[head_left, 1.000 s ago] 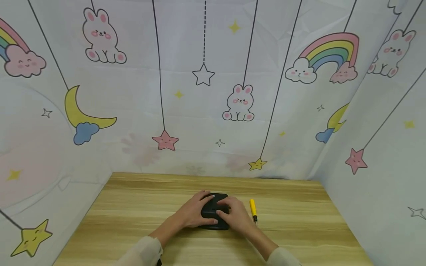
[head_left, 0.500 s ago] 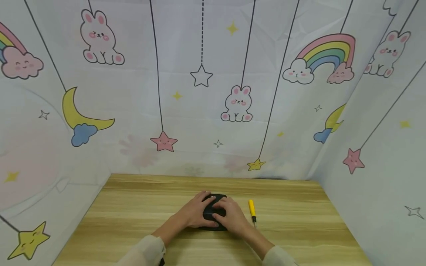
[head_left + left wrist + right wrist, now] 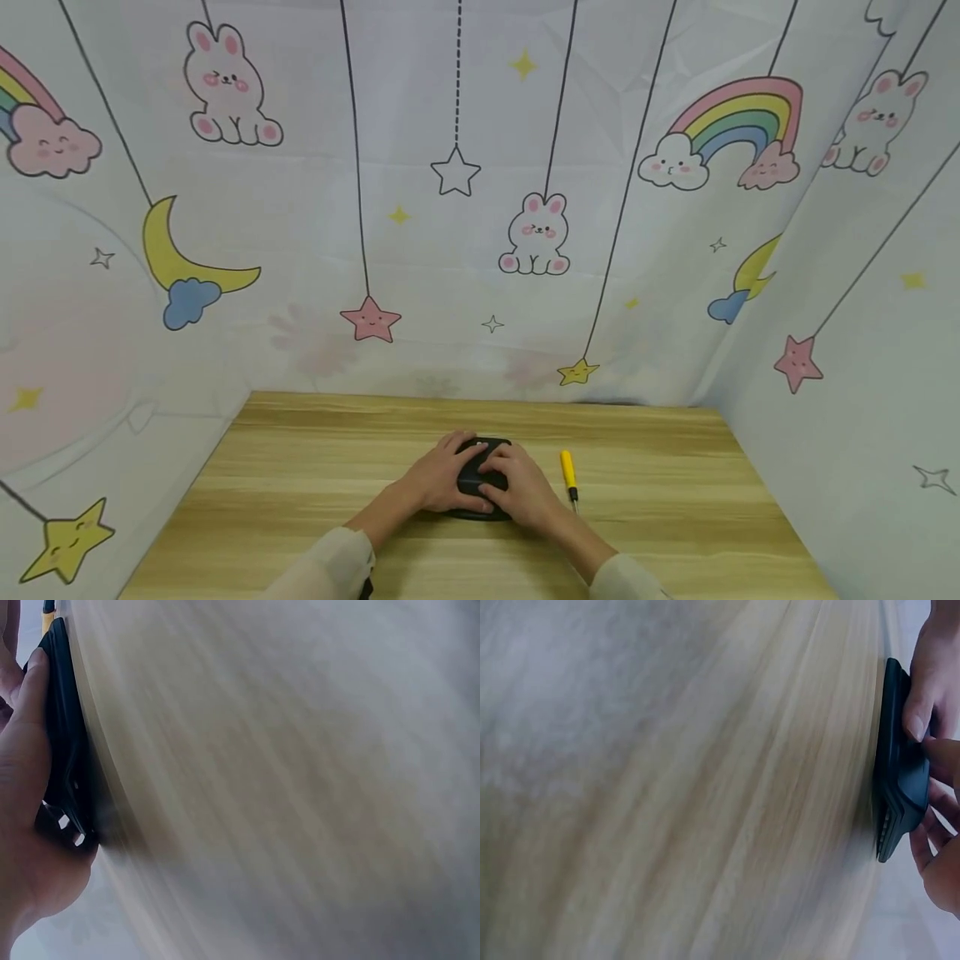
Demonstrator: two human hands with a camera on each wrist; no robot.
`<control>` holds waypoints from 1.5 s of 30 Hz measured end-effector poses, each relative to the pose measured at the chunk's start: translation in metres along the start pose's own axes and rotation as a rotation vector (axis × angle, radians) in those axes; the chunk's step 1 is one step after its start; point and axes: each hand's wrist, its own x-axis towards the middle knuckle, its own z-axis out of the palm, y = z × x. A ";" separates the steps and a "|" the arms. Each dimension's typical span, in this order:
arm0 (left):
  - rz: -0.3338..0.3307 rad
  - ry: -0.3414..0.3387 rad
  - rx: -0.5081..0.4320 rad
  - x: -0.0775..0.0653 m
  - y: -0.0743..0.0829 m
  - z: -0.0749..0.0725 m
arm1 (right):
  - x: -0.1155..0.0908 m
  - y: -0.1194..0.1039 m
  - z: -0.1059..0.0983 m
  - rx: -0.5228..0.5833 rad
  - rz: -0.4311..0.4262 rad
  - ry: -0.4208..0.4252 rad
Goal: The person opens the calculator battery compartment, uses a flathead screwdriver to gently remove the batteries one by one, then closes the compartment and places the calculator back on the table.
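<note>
Head view: black object [image 3: 472, 481], seemingly against left hand [image 3: 438, 478].

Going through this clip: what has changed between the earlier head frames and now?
The right hand has shifted slightly to the left, further over the black object; most of that came before the middle frame. I see nothing newly taken hold of or let go. Otherwise, the left hand, the object and the yellow-handled tool stayed put.

Left hand [image 3: 435, 479] and right hand [image 3: 525, 487] on black object [image 3: 469, 480], yellow-handled screwdriver [image 3: 568, 473] nearby on wooden tabletop [image 3: 315, 467].
</note>
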 end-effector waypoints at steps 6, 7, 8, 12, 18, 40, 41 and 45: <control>0.020 0.004 0.004 -0.001 0.000 0.002 | 0.002 0.004 0.001 0.015 0.010 -0.010; 0.018 0.001 0.009 -0.001 0.000 0.002 | 0.002 0.005 0.001 0.018 0.012 -0.013; 0.013 0.000 0.007 -0.001 0.001 0.002 | 0.002 0.005 0.001 0.021 0.015 -0.017; 0.007 0.004 0.007 0.000 0.001 0.004 | 0.004 0.005 0.001 0.027 0.023 -0.030; 0.009 0.018 0.009 -0.001 -0.001 0.006 | 0.005 0.005 0.002 0.022 0.027 -0.054; 0.020 -0.003 0.016 -0.003 0.001 0.003 | 0.004 0.002 0.003 0.000 0.032 -0.067; 0.019 -0.004 0.015 -0.003 0.002 0.003 | 0.004 0.002 0.003 0.005 0.034 -0.063; 0.021 -0.008 0.009 -0.003 0.002 0.001 | 0.004 0.000 0.001 0.026 0.036 -0.043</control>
